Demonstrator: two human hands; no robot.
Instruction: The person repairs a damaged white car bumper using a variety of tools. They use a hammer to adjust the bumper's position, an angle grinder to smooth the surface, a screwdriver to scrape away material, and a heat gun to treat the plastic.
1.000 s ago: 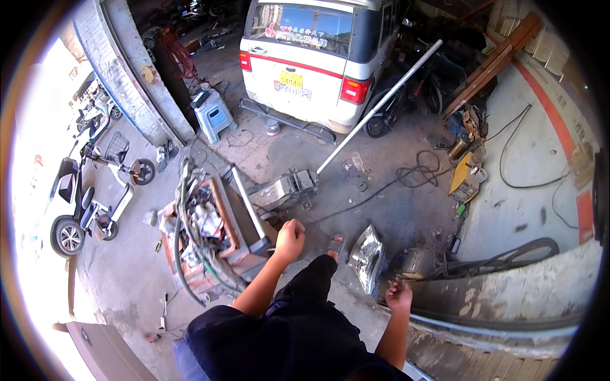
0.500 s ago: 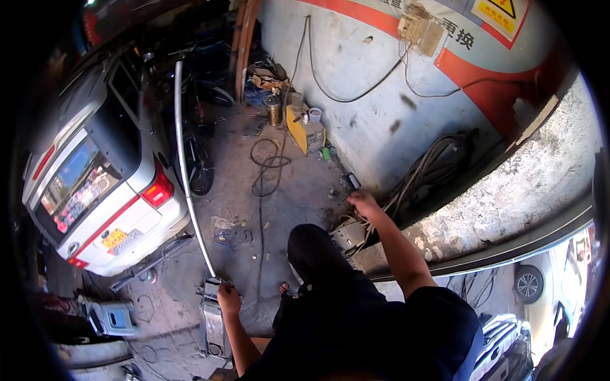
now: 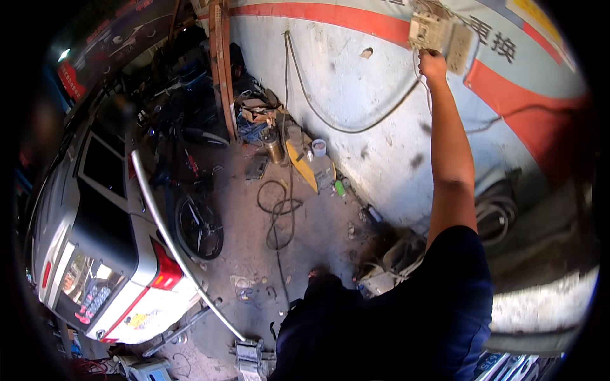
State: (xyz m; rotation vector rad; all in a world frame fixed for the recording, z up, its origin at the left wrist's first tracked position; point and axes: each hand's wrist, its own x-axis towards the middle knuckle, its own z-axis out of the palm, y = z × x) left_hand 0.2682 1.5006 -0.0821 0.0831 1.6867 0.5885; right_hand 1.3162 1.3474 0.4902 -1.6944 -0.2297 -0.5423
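Switch box [image 3: 438,35], pale and mounted high on the white wall [image 3: 381,127] with its red stripe, is where my right hand [image 3: 432,63] sits, raised overhead at its lower edge; the fingers look curled against it, though I cannot tell if they grip anything. A dark cable [image 3: 330,124] sags from the box along the wall. My left hand is out of view. Below, 1 yellow can [image 3: 304,166] lies by the wall, a long metal pipe [image 3: 171,241] crosses the white van [image 3: 95,267].
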